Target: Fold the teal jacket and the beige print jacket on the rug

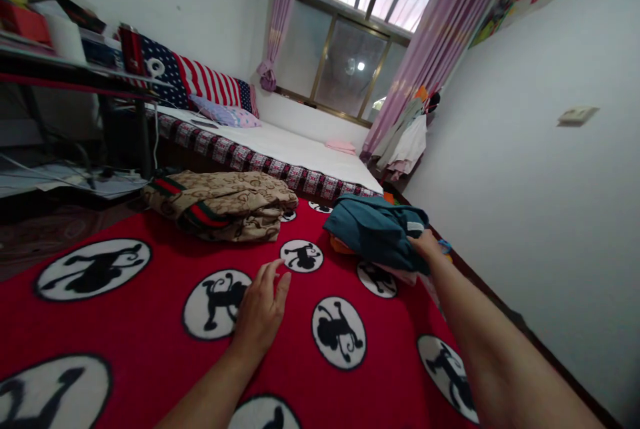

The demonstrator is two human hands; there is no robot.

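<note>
My right hand (426, 244) reaches to the right side of a teal folded garment (373, 219) and touches its edge by a small white patch. Its fingers are partly hidden, but they appear closed on the cloth. Under the teal garment, orange and pale pink cloth (400, 274) peeks out. My left hand (265, 302) hovers over or rests on the red blanket (150, 342) printed with monkeys in white ovals; its fingers are apart and hold nothing. Ahead of it to the left lies a brown patterned garment (235, 199) with green and red stripes, loosely bundled.
Beyond the blanket stands a bed (295, 145) with a white sheet, a lilac pillow (227, 112) and a flag-patterned cushion (205, 79). At left is a desk (75, 75) with a red thermos (131, 49); cables hang below. A white wall (540, 202) borders the right.
</note>
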